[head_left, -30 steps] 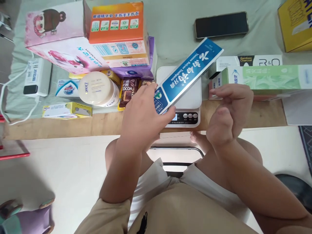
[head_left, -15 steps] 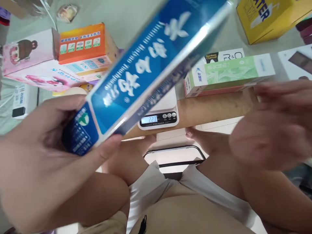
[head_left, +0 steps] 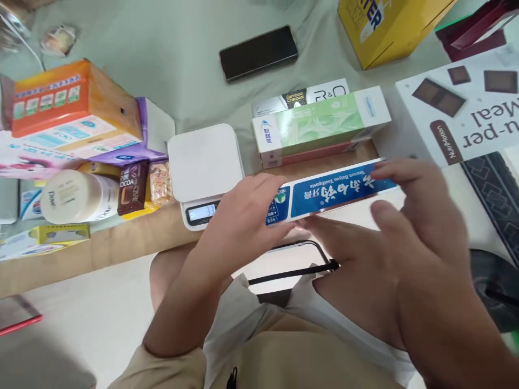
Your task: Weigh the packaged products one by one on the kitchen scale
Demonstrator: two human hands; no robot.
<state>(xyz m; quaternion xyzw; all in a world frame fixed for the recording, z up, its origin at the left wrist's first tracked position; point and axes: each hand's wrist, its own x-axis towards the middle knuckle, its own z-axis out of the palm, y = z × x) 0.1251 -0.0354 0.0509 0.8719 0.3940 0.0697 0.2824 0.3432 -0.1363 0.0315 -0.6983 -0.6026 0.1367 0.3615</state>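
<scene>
The Yunnan Baiyao toothpaste box (head_left: 310, 197) is in the air above the person's lap, just in front of the wooden table edge (head_left: 121, 237), its printed face turned up and its long side slightly tilted. The left hand (head_left: 243, 216) grasps its near end, thumb along the lower side and fingers over the top. The right hand (head_left: 430, 221) is curled loosely about the other end, its index finger over the corner and its thumb lower; blur there makes it hard to say whether it presses the box or only hovers, so I cannot tell its grip.

As far along as this goes, the box is picked up and clear of both the table and the white kitchen scale (head_left: 205, 162), and it is not yet set down anywhere. The scale is on, its display (head_left: 203, 212) lit, with part of the reading hidden behind the left hand.

To the right of the scale lie the green toothpaste box (head_left: 320, 124) and the R&O Bamboo Charcoal box (head_left: 332, 91), with the NutriMotion box (head_left: 478, 108) beyond. To the left stand the Dove jar (head_left: 65, 194), a cocoa snack packet (head_left: 133, 183) and the orange soap carton (head_left: 52, 113). All of these are out of the hands.
</scene>
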